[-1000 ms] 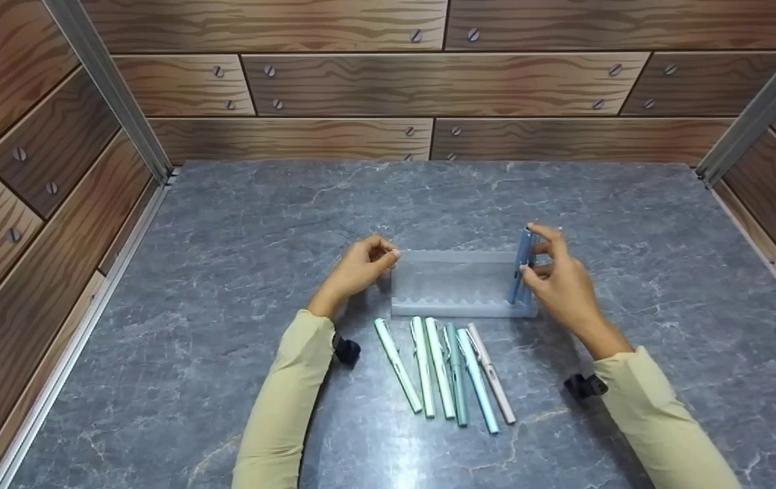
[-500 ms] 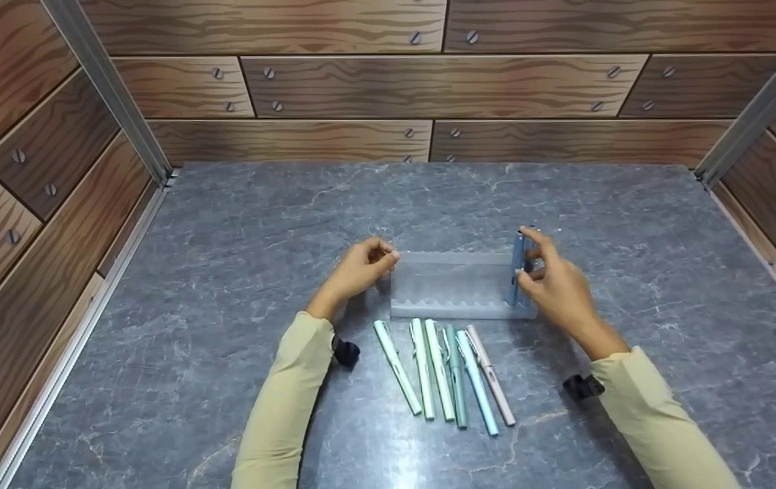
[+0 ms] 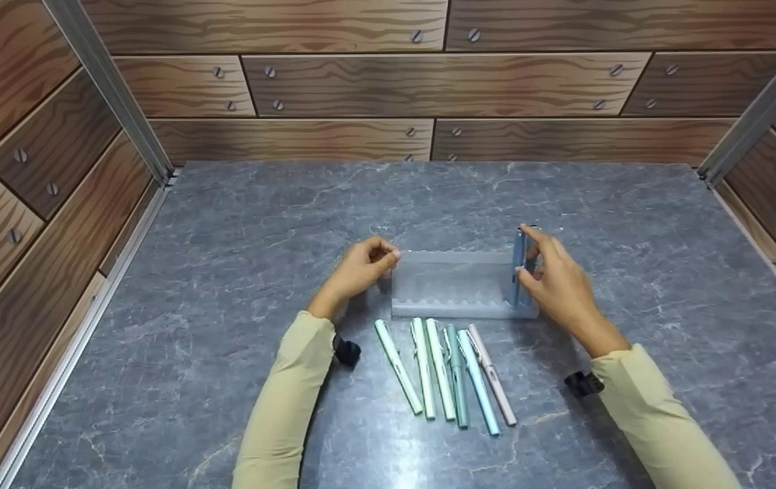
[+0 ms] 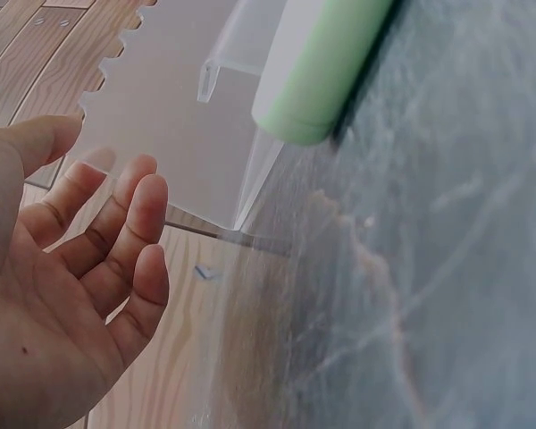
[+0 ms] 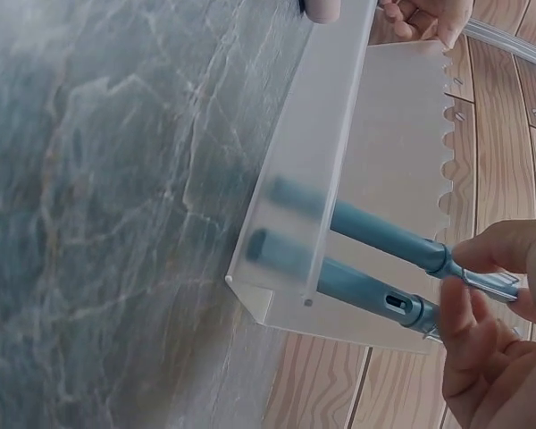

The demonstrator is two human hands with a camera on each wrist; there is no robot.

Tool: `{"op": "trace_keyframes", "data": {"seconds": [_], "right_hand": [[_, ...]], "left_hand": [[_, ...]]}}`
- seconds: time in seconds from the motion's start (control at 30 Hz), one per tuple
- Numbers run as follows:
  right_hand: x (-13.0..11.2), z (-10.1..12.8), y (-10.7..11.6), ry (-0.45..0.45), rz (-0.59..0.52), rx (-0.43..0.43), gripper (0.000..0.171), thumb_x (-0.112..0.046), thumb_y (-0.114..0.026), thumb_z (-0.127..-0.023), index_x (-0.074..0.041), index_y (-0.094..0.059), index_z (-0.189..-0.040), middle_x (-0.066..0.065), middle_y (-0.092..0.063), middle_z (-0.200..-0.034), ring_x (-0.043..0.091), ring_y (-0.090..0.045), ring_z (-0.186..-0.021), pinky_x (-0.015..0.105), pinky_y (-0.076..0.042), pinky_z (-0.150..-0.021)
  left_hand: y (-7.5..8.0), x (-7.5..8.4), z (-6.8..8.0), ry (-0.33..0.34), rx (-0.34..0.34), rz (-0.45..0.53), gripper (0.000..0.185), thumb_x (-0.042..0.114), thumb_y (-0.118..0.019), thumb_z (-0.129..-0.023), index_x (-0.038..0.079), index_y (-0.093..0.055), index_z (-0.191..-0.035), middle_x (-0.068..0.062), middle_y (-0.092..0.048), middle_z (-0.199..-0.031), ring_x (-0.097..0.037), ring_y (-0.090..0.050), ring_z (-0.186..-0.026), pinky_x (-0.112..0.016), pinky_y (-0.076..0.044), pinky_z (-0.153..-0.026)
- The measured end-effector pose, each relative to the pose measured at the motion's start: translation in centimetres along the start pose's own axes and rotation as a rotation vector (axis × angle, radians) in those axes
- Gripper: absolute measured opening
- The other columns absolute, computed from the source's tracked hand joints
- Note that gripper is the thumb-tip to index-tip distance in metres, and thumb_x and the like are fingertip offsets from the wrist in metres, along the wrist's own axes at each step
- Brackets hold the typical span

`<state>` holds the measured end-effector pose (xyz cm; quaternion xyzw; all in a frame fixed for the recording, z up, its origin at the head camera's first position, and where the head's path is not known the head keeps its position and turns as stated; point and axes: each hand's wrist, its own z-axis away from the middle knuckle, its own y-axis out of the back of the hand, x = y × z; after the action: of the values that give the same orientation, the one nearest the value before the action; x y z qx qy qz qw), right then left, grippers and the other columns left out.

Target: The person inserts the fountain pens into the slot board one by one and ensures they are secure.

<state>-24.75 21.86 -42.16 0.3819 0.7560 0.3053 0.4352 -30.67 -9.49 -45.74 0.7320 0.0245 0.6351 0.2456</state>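
A translucent pen rack (image 3: 452, 280) with notched edges stands on the table. My left hand (image 3: 358, 269) pinches its upper left corner between thumb and index finger; in the left wrist view the index fingertip shows through the panel. At the rack's right end my right hand (image 3: 564, 288) pinches a blue pen (image 5: 384, 237) near its cap and clip. This pen's lower end is behind the rack's front lip. Beside it, a second blue pen (image 5: 357, 290) rests in the rack at the very end, partly hidden by my fingers in the head view.
Several pens lie side by side in front of the rack: light green ones (image 3: 398, 367), a dark green one (image 3: 457, 377), a light blue one (image 3: 479, 384) and a greyish-pink one (image 3: 493, 373). Wood-patterned walls (image 3: 388, 85) enclose the grey marbled table (image 3: 259, 217).
The blue pen in my right hand has gone from slightly tilted to nearly upright, and the hand has shifted a little left. My left hand keeps its place on the rack's corner.
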Motion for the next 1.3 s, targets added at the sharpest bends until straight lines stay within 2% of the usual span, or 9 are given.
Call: {"op": "trace_keyframes", "data": {"seconds": [0.23, 0.47, 0.73, 0.9, 1.17, 1.3], "right_hand": [[0.0, -0.4, 0.1, -0.028, 0.009, -0.023, 0.065, -0.006, -0.07, -0.083, -0.012, -0.044, -0.142, 0.009, -0.057, -0.091, 0.017, -0.047, -0.065, 0.029, -0.034, -0.054], [0.1, -0.6, 0.2, -0.051, 0.034, -0.061, 0.067, -0.009, -0.069, -0.085, -0.011, -0.04, -0.145, 0.011, -0.057, -0.09, 0.019, -0.048, -0.064, 0.03, -0.034, -0.053], [-0.1, 0.4, 0.7, 0.004, 0.031, -0.056, 0.067, -0.012, -0.072, -0.085, -0.009, -0.04, -0.143, 0.009, -0.057, -0.091, 0.013, -0.047, -0.061, 0.027, -0.035, -0.05], [-0.7, 1.2, 1.1, 0.006, 0.016, -0.135, 0.064, -0.018, -0.072, -0.086, -0.008, -0.041, -0.142, 0.009, -0.058, -0.096, 0.015, -0.053, -0.067, 0.026, -0.039, -0.052], [-1.3, 2.5, 0.5, 0.014, -0.021, -0.241, 0.063, -0.025, -0.073, -0.086, -0.01, -0.044, -0.14, 0.004, -0.059, -0.092, 0.009, -0.05, -0.065, 0.023, -0.041, -0.052], [-1.5, 3.0, 0.1, -0.002, -0.051, -0.31, 0.063, -0.028, -0.073, -0.087, -0.011, -0.044, -0.141, 0.004, -0.059, -0.092, 0.007, -0.05, -0.065, 0.024, -0.042, -0.056]], "left_hand": [[0.0, -0.1, 0.0, -0.013, 0.007, -0.014, 0.021, 0.023, -0.059, -0.096, 0.003, -0.062, -0.106, -0.007, -0.066, -0.088, -0.024, -0.061, -0.076, -0.02, -0.045, -0.062], [0.0, -0.1, 0.0, -0.018, 0.013, -0.011, 0.021, 0.022, -0.059, -0.096, 0.003, -0.063, -0.105, -0.008, -0.066, -0.088, -0.011, -0.056, -0.07, -0.02, -0.045, -0.063], [0.0, -0.1, 0.0, -0.018, 0.005, -0.007, 0.021, 0.021, -0.059, -0.096, 0.003, -0.063, -0.106, -0.006, -0.064, -0.087, -0.011, -0.055, -0.07, -0.02, -0.045, -0.062], [0.0, -0.2, -0.1, -0.008, 0.004, 0.001, 0.021, 0.022, -0.059, -0.096, 0.003, -0.062, -0.105, -0.004, -0.063, -0.085, -0.013, -0.056, -0.07, -0.02, -0.044, -0.061], [0.1, -0.3, 0.1, 0.007, 0.008, 0.015, 0.019, 0.021, -0.06, -0.096, 0.004, -0.062, -0.102, -0.002, -0.062, -0.082, -0.014, -0.055, -0.069, -0.021, -0.043, -0.06], [0.0, -0.2, -0.1, -0.006, 0.002, 0.029, 0.019, 0.021, -0.06, -0.096, 0.003, -0.062, -0.102, 0.0, -0.062, -0.081, -0.011, -0.053, -0.067, -0.021, -0.043, -0.059]]}}
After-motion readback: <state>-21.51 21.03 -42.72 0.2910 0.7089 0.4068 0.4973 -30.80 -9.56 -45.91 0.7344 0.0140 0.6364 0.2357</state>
